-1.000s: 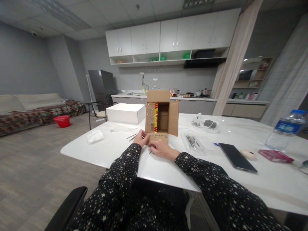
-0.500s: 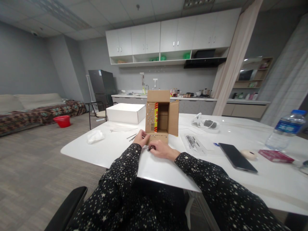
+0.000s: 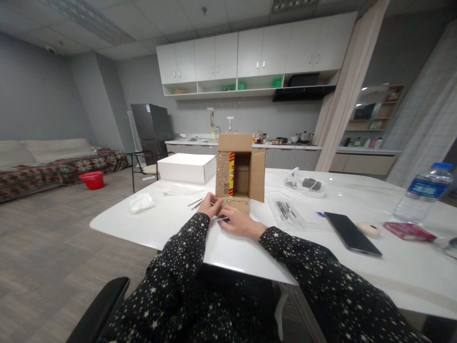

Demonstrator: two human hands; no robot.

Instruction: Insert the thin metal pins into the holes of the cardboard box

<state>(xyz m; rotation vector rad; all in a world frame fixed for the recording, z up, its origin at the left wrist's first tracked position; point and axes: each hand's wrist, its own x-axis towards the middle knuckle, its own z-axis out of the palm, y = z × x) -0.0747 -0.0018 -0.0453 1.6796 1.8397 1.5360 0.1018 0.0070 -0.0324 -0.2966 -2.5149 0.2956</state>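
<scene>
An open cardboard box (image 3: pixel 241 174) stands on its side, its opening towards me. Small pale and dark bits dot its left flap (image 3: pixel 223 176) and its lower flap (image 3: pixel 237 204), which lies towards my hands. My left hand (image 3: pixel 210 206) rests at the left edge of the lower flap, thumb and fingers pinched together; what lies between them is too small to tell. Close beside it, my right hand (image 3: pixel 236 221) is curled at the flap's near edge. Something thin and greyish shows under its fingers, mostly hidden. Thin grey strips (image 3: pixel 196 204) lie left of my left hand.
A white box (image 3: pixel 187 167) and crumpled white tissue (image 3: pixel 142 203) sit to the left on the white table (image 3: pixel 171 228). On the right are a clear tray of small metal tools (image 3: pixel 286 213), a phone (image 3: pixel 352 233), a dark pink box (image 3: pixel 409 231) and a water bottle (image 3: pixel 423 193).
My right hand has shifted slightly left and its fingers have straightened a little over the thin object. My left hand stays nearly in place, and the box has not moved.
</scene>
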